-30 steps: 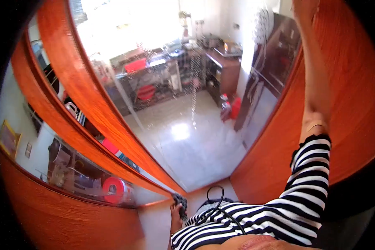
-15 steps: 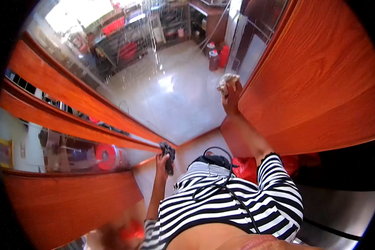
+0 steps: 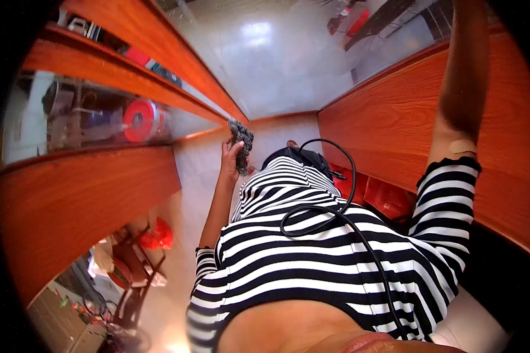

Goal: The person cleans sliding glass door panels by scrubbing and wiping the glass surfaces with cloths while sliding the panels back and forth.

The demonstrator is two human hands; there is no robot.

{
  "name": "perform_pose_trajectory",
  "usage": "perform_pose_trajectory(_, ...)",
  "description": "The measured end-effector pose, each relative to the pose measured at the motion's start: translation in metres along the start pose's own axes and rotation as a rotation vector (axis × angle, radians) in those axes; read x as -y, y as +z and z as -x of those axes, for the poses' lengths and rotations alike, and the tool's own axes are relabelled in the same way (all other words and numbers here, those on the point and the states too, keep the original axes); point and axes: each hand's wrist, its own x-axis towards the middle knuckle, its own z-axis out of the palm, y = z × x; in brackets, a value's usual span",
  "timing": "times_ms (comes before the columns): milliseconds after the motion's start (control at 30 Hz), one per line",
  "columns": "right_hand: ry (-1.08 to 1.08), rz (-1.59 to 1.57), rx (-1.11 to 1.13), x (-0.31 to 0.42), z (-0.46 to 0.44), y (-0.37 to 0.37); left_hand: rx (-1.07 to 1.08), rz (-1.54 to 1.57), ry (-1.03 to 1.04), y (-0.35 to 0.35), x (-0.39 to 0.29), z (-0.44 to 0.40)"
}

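Note:
My left hand (image 3: 232,157) is closed around a dark grey, shaggy rag (image 3: 241,136). The rag sticks out above and below my fingers, near the lower end of an orange-brown wooden door frame (image 3: 209,73). On the right, my right forearm (image 3: 462,88) stretches up past the top edge of the view, so the hand and whatever it may hold are hidden. A glass pane (image 3: 282,76) with light reflecting in it spans the top middle, above a wooden panel (image 3: 394,94) on the right.
A black cable (image 3: 353,176) loops across my striped top. Red bags (image 3: 388,197) lie under the right panel. Behind the left glass is a round red object (image 3: 140,120). Lower left stand a wooden chair (image 3: 136,265) and a red plastic bag (image 3: 159,235) on the floor.
My right hand, which held a crumpled pale cloth at the glass, has risen out of view. The view has tilted and shifted. My left hand still grips the grey rag.

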Motion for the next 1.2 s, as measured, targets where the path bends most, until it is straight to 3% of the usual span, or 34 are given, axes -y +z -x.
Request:
perform_pose_trajectory(67, -0.081, -0.012, 0.092, 0.040, 0.021, 0.014, -0.048, 0.051, -0.063, 0.005, -0.005, 0.006)
perform_pose_trajectory(233, -0.489, -0.053, 0.531, 0.149, 0.197, 0.030, -0.116, 0.051, -0.032, -0.002, 0.005, 0.003)
perform_pose_trajectory(400, -0.740, -0.263, 0.713, 0.176, 0.427, 0.021, -0.187, 0.122, 0.032, 0.004, 0.002, 0.007)
perform_pose_trajectory(467, -0.944, -0.302, 0.768, 0.170, 0.455, 0.015, -0.223, 0.119, 0.049, 0.001, 0.007, 0.006)
perform_pose_trajectory(533, -0.729, -0.216, 0.754, 0.173, 0.455, 0.025, -0.248, 0.145, 0.062, 0.002, 0.010, 0.006)
perform_pose_trajectory(600, -0.532, -0.402, 0.598, 0.153, 0.415, 0.028, -0.258, 0.188, 0.063, 0.006, 0.007, 0.015)
perform_pose_trajectory(667, -0.556, -0.152, 0.586, 0.123, 0.330, 0.037, -0.300, 0.242, 0.051, 0.015, 0.002, 0.022)
perform_pose_trajectory(733, -0.389, -0.269, 0.542, 0.084, 0.259, 0.049, -0.356, 0.260, 0.033, 0.018, 0.003, 0.025)
perform_pose_trajectory(767, -0.052, -0.415, 0.535, 0.060, 0.255, 0.070, -0.372, 0.280, 0.010, 0.024, -0.002, 0.028)
perform_pose_trajectory(800, 0.048, -0.609, 0.354, 0.069, 0.270, 0.083, -0.381, 0.273, 0.043, -0.002, 0.033, 0.006)
perform_pose_trajectory(900, -0.005, -0.275, 0.114, 0.082, 0.194, 0.094, -0.371, 0.274, 0.084, -0.015, 0.057, -0.004)
perform_pose_trajectory(1033, -0.079, -0.254, -0.004, 0.158, 0.160, 0.101, -0.385, 0.295, 0.093, -0.008, 0.048, -0.002)
perform_pose_trajectory(1067, 0.278, -0.566, 0.018, 0.212, 0.178, 0.102, -0.384, 0.301, 0.105, -0.007, 0.047, -0.003)
perform_pose_trajectory(1133, -0.207, -0.386, 0.229, 0.242, 0.227, 0.093, -0.385, 0.303, 0.115, -0.005, 0.046, -0.001)
perform_pose_trajectory(1200, -0.272, -0.246, 0.118, 0.280, 0.292, 0.095, -0.411, 0.273, 0.106, -0.004, 0.045, -0.002)
